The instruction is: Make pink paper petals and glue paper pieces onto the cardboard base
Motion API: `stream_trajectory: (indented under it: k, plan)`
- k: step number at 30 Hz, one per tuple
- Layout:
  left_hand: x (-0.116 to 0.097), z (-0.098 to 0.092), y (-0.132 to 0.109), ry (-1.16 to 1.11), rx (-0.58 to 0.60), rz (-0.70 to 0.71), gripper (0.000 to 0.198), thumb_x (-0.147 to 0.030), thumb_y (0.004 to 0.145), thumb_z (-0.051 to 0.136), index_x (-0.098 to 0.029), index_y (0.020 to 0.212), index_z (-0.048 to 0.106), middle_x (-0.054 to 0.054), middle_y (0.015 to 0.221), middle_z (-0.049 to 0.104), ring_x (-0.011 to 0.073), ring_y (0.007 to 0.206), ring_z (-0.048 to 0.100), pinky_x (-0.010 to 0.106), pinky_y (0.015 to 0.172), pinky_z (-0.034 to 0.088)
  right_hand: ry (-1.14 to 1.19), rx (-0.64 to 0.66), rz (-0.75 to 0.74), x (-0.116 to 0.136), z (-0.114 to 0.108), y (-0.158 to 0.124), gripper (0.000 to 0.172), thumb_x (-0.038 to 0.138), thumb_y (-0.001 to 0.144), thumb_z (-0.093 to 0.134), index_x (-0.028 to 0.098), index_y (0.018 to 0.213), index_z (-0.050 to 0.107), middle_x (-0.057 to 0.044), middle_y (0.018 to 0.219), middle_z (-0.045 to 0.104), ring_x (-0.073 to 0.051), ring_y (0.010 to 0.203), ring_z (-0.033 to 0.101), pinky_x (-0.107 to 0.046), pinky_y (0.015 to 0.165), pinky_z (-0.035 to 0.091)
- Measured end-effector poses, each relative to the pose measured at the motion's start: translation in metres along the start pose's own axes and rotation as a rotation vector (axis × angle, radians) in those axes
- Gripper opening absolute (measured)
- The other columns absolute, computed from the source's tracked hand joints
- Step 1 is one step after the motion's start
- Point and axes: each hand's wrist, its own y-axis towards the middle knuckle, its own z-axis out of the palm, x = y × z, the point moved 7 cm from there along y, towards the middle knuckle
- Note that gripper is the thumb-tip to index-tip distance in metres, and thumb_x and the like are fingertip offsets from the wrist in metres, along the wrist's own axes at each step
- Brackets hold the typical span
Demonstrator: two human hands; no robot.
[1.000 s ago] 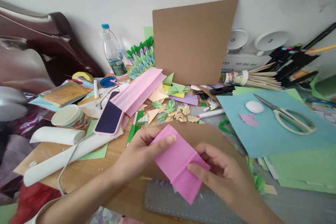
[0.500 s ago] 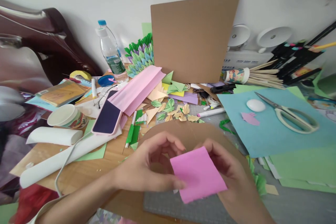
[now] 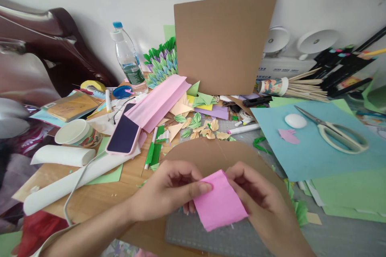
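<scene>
A small pink square of paper [image 3: 222, 204] is held up between my two hands. My left hand [image 3: 177, 186] pinches its upper left edge, thumb on top. At the upper right edge, the fingers of my right hand [image 3: 256, 194] are closed on the paper, partly hidden behind it. Beneath lie a round-topped brown cardboard piece [image 3: 217, 150] and a grey cutting mat [image 3: 187, 229]. Beyond the cardboard, several small pleated paper leaves [image 3: 211, 128] in cream and green are scattered.
On the right, scissors [image 3: 340, 130] and a white oval object [image 3: 295, 120] rest on blue paper [image 3: 271, 144]. To the left are a phone [image 3: 123, 134], a paper cup [image 3: 75, 132] and white paper rolls [image 3: 63, 155]. A bottle [image 3: 129, 64] and upright cardboard sheet [image 3: 223, 44] stand behind.
My left thumb has moved up and now presses on the paper's upper left part. The paper has shifted slightly left, and my right hand has come in closer along its edge.
</scene>
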Motion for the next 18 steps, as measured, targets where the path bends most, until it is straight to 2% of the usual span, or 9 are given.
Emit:
stream_trajectory:
  k: [4, 7, 11, 14, 18]
  plan:
    - [0.001, -0.009, -0.001, -0.087, -0.149, 0.022, 0.033, -0.041, 0.082, 0.072, -0.011, 0.075, 0.061, 0.0, 0.058, 0.062, 0.0049, 0.048, 0.056, 0.012, 0.046, 0.045, 0.011, -0.004, -0.03, 0.002, -0.001, 0.0, 0.046, 0.067, 0.072, 0.068, 0.022, 0.08, 0.061, 0.003, 0.065, 0.054, -0.011, 0.057, 0.049, -0.022, 0.052, 0.044]
    - [0.001, -0.011, -0.003, -0.118, -0.192, 0.041, 0.033, -0.041, 0.082, 0.073, -0.012, 0.073, 0.061, 0.0, 0.06, 0.065, 0.0072, 0.051, 0.061, 0.016, 0.05, 0.051, -0.069, -0.02, -0.056, 0.004, -0.001, -0.001, 0.036, 0.057, 0.076, 0.07, 0.022, 0.081, 0.062, 0.002, 0.065, 0.058, -0.012, 0.058, 0.053, -0.023, 0.054, 0.047]
    - [0.002, -0.004, -0.003, -0.155, -0.101, 0.004, 0.032, -0.039, 0.085, 0.071, -0.011, 0.071, 0.063, 0.005, 0.063, 0.07, 0.0088, 0.053, 0.064, 0.017, 0.053, 0.052, -0.115, -0.061, -0.032, 0.003, -0.007, -0.003, 0.032, 0.052, 0.079, 0.07, 0.022, 0.074, 0.061, 0.003, 0.064, 0.056, -0.009, 0.058, 0.051, -0.018, 0.053, 0.045]
    - [-0.001, 0.0, -0.003, -0.119, -0.017, 0.034, 0.026, -0.034, 0.084, 0.072, -0.009, 0.076, 0.068, 0.006, 0.07, 0.071, 0.0092, 0.061, 0.063, 0.017, 0.06, 0.05, -0.142, -0.036, -0.032, 0.002, -0.009, -0.003, 0.029, 0.051, 0.078, 0.07, 0.023, 0.075, 0.064, 0.003, 0.067, 0.056, -0.01, 0.062, 0.052, -0.018, 0.055, 0.047]
    - [-0.005, 0.004, -0.003, -0.026, 0.053, 0.08, 0.017, -0.025, 0.086, 0.07, -0.009, 0.088, 0.076, 0.007, 0.079, 0.074, 0.0097, 0.068, 0.062, 0.018, 0.066, 0.049, -0.267, 0.008, -0.214, 0.013, -0.008, -0.005, 0.021, 0.042, 0.079, 0.071, 0.024, 0.07, 0.065, 0.002, 0.064, 0.056, -0.011, 0.06, 0.053, -0.02, 0.055, 0.045]
